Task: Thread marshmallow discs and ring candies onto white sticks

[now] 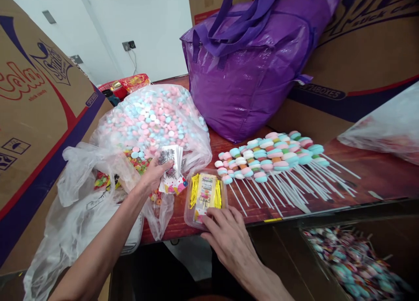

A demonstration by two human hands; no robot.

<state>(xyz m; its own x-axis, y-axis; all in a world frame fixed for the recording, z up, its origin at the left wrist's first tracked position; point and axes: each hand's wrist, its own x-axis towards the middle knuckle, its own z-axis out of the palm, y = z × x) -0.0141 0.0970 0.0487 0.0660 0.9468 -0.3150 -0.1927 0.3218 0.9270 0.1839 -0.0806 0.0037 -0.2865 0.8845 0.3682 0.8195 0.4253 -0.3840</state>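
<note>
My left hand (153, 173) is closed on a small stack of printed cards or wrappers (176, 161), white with black print and coloured dots at the lower edge. A clear plastic tub (187, 211) sits just right of it. Inside are yellow twist ties (194, 191) along both sides and a printed wrapper (207, 192) in the middle. My right hand (229, 231) rests over the tub's near right corner, fingers stretched out and touching the wrapper's lower end or the rim. To the right, marshmallow sticks (275, 155) lie in a row on white sticks.
Behind my left hand stands a clear bag of pink, blue and white marshmallows (153, 113). Ring sweets (139, 163) show in a plastic bag before it. A purple bag (245, 74) stands at the back. Cardboard boxes (36, 118) flank the table. Wrapped sticks (350, 261) lie lower right.
</note>
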